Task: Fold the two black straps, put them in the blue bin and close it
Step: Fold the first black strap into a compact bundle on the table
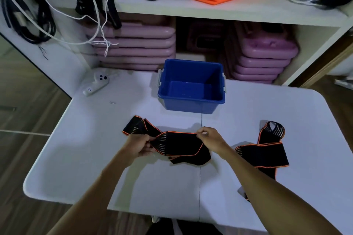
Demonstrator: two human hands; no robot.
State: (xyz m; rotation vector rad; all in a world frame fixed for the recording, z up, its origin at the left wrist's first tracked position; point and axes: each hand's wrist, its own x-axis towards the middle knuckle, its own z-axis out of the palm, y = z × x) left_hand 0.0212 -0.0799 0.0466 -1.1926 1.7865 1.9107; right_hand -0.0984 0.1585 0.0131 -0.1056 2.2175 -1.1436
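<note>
No readable writing is showing anywhere in the head view. Both hands are gripping the first black strap [177,144], which is trimmed in orange and running left to right across the middle of the white table [76,158]. The left hand [138,144] is clutching it at a twisted section, while the right hand [209,137] is pinching its upper edge. The second black strap [264,153] is lying loosely crossed near the table's right edge, well apart from the first. The blue bin [191,105] is standing open near the table's far edge, with nothing visible inside it. A white remote [96,83] is lying by the far left corner.
</note>
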